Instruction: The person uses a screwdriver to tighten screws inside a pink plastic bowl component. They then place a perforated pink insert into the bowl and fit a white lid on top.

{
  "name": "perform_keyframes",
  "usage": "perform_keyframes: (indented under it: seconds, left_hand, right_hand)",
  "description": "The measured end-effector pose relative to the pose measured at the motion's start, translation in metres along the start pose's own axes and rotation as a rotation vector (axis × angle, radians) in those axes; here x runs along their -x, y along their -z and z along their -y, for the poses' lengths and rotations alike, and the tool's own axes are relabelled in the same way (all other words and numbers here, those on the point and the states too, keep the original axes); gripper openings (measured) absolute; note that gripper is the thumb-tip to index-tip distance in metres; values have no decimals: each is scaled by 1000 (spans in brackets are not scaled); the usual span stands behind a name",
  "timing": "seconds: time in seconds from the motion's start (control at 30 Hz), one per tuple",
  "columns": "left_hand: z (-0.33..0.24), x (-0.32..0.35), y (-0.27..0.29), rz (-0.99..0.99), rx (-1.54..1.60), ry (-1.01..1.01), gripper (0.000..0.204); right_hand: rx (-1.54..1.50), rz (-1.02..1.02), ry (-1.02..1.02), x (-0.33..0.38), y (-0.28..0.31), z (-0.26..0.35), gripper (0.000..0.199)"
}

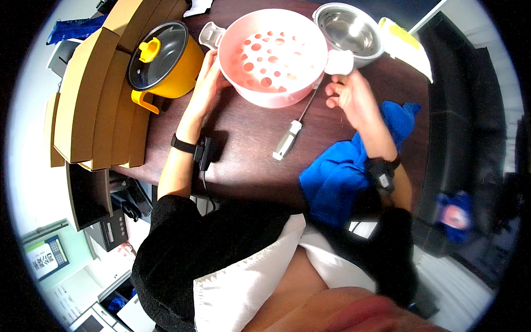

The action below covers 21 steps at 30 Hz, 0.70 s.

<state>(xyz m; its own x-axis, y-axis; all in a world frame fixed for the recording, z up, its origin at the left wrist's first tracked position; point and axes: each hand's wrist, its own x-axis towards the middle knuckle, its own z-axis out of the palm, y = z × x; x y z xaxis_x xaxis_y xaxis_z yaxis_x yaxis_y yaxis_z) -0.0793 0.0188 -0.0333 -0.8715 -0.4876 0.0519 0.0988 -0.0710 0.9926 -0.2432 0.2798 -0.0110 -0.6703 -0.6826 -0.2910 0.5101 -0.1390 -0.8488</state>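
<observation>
A pink steamer basket (pixel 272 98) with round holes in its bottom and two white side handles stands at the far middle of the table. My left hand (pixel 208 83) is at its left side, just below the left handle. Its fingers point away from me and look stretched, with the tips partly hidden. Below the right handle is my right hand (pixel 354 97), slightly blurred, its fingers bent and apart with nothing seen in them. Between my hands lies a screwdriver (pixel 287 141) with a grey and white grip, its shaft pointing toward the basket.
Left of the basket sits a yellow pot (pixel 180 72) with a dark lid. Cardboard boxes (pixel 83 105) stand along the left edge. A steel bowl (pixel 349 33) is behind the right handle, beside a white and yellow packet (pixel 409 52). A blue cloth (pixel 337 171) lies under my right forearm.
</observation>
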Motion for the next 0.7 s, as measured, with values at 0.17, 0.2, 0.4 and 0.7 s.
perform_keyframes:
  seconds: [0.17, 0.2, 0.4, 0.7]
  left_hand:
    - [6, -11, 0, 27, -31, -10, 54]
    - [7, -9, 1, 24, -43, -7, 57]
    - [19, 6, 2, 183, 119, 32, 79]
    - [-36, 16, -10, 125, 70, -290, 125]
  right_hand:
    - [-31, 46, -19, -8, -5, -33, 27]
    - [-30, 64, 7, -9, -6, -35, 27]
    - [-11, 132, 88, -16, -2, -41, 31]
    - [-269, 110, 49, 13, -45, -8, 48]
